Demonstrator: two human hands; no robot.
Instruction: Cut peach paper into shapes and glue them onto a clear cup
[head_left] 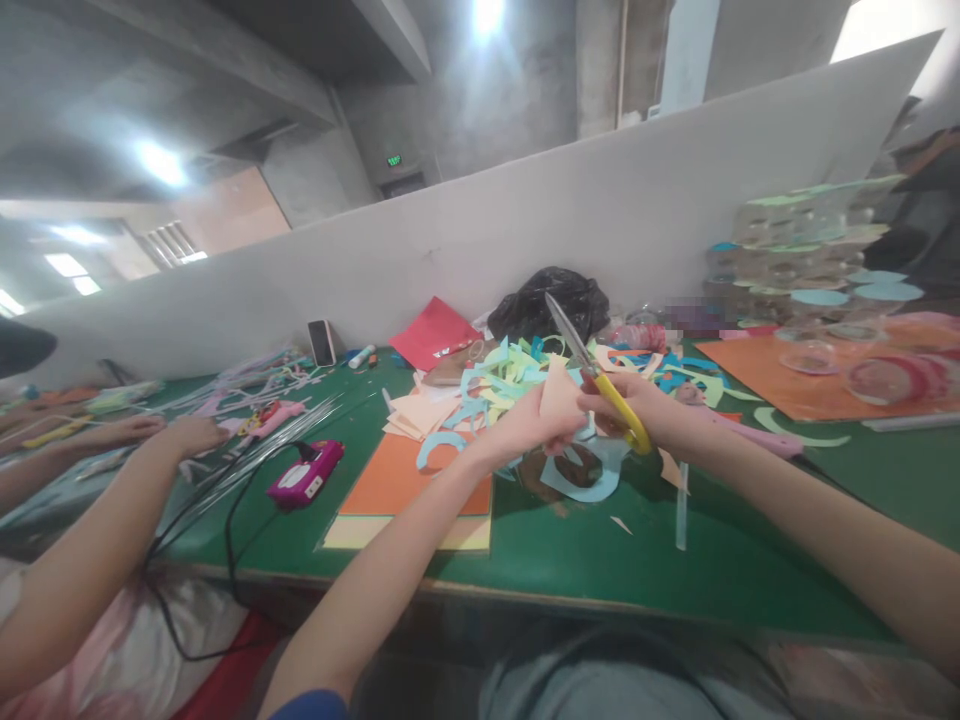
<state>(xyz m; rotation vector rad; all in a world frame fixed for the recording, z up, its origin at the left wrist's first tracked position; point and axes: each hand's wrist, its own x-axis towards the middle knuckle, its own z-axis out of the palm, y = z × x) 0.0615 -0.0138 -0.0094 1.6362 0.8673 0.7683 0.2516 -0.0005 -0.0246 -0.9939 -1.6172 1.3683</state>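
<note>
Head camera: sits up high — looks forward and down
Flat green table (570, 560): close, below
Long white wall (480, 240): farther off — straight ahead

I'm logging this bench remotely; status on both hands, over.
Left hand gripping peach paper. Right hand on yellow-handled scissors. Loose paper scraps heaped close by, crowding the work area.

The bare left forearm (409, 550) enters from seven o'clock and slants up toward between one and two o'clock, its left hand (534, 422) closed in a pinching grip with the fingers curled. The right forearm (810, 512) comes in from four o'clock, also bare, and points toward ten, its right hand (651, 402) gripping with bent fingers. Both hands meet close together, fingertips near each other.
</note>
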